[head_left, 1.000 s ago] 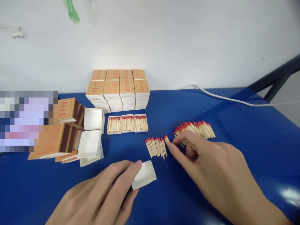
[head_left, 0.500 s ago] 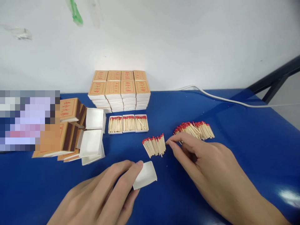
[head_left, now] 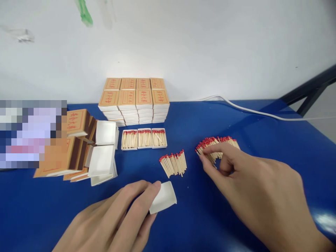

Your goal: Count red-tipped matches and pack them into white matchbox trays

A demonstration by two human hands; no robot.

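An empty white matchbox tray [head_left: 165, 197] is held by my left hand [head_left: 123, 217], its fingers on the left end and the thumb below. My right hand [head_left: 244, 182] is over the near edge of the larger pile of red-tipped matches [head_left: 210, 141], thumb and forefinger pinched at its left end; whether a match is between them is hard to tell. Between the hands, a small row of matches [head_left: 173, 163] lies side by side on the blue table. Behind it stand three white trays [head_left: 144, 138] filled with matches.
Stacked orange matchboxes [head_left: 133, 99] stand against the wall. At left are loose orange covers [head_left: 76, 122] and several empty white trays [head_left: 102, 159], beside a blurred patch. A white cable [head_left: 244, 109] runs along the back right, near a dark metal bar [head_left: 312, 89].
My right hand has moved right, away from the small row to the larger pile. My left hand and its tray have barely moved.
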